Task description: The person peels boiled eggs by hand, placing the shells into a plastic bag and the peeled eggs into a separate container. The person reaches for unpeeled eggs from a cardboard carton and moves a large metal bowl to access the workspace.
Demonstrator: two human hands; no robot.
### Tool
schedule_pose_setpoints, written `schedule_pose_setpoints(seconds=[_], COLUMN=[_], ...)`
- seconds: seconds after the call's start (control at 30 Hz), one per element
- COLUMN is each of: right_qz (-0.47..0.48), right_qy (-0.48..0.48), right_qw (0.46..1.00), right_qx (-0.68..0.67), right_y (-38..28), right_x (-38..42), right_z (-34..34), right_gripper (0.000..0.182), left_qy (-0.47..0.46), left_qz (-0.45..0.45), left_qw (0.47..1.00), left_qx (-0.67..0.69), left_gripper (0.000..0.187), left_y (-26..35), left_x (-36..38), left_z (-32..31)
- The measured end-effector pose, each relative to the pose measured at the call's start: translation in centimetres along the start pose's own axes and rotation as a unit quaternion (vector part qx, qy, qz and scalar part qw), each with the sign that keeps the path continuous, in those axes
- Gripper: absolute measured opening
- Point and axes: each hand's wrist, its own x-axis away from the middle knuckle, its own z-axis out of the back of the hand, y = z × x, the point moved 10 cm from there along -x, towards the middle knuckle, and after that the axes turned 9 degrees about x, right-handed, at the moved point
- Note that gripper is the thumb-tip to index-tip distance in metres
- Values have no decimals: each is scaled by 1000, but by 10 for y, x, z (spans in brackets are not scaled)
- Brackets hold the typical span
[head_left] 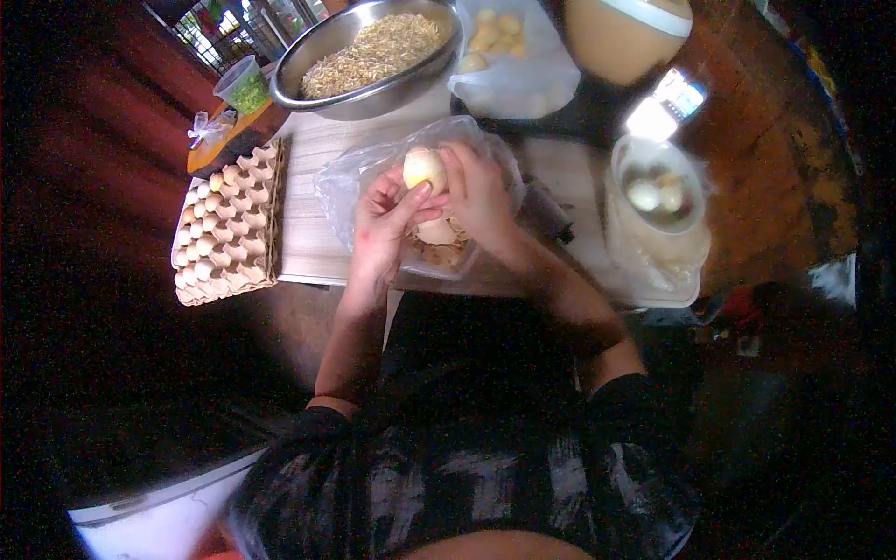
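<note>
A pale egg point(425, 165) is held up in front of me, yellowish near its lower end. The fingers and thumb of my left hand point(385, 217) are closed around its lower left side. My right hand point(478, 189) has its bent fingers on the egg's right side, gripping it too; part of those fingers is hidden. Beneath both hands lies a clear plastic bag point(338, 189) around a container with brown bits and pale pieces that look like eggshell point(437, 233).
An egg tray point(245, 250) with several eggs stands left. Behind are a metal basin point(291, 82) of husk-like material and a white bag point(523, 91) of round yellowish items. A white bowl point(623, 166) with peeled-looking eggs and a bright phone point(674, 101) are right.
</note>
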Motion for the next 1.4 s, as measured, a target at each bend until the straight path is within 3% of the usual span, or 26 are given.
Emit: schedule_pose_setpoints(seconds=[0.2, 0.27, 0.37, 0.47, 0.57, 0.93, 1.27, 1.4], right_qz=[-31, -39, -79, -44, -3, -13, -10, -29], right_qy=[-13, 37, 6, -47, -21, -14, 15, 0], right_qw=[999, 999, 996, 998, 1000, 1000, 999, 1000], right_qx=[-3, -8, -39, 1, -23, 15, 44, 8], right_y=[8, 14, 19, 0, -8, -2, -3, 3], right_x=[3, 4, 3, -3, -2, 3, 3, 3], right_z=[-6, 1, 0, -2, -2, -2, 5, 3], right_gripper=[23, 21, 22, 27, 27, 21, 18, 20], left_qy=[-14, -17, -17, -14, 9, 9, -14, 17], left_qz=[7, 13, 19, 12, -20, -77, -39, 1], left_qw=[1000, 999, 998, 997, 999, 997, 999, 998], left_qx=[8, 25, 57, 78, 40, 2, 36, 67], left_gripper=[31, 33, 39, 39, 33, 30, 32, 32], left_y=[1, 1, 2, 3, 3, 9, 5, 5], left_x=[1, 1, 2, 2, -1, -3, -1, 2], left_z=[-1, -2, -2, -7, -3, -3, -4, -1])
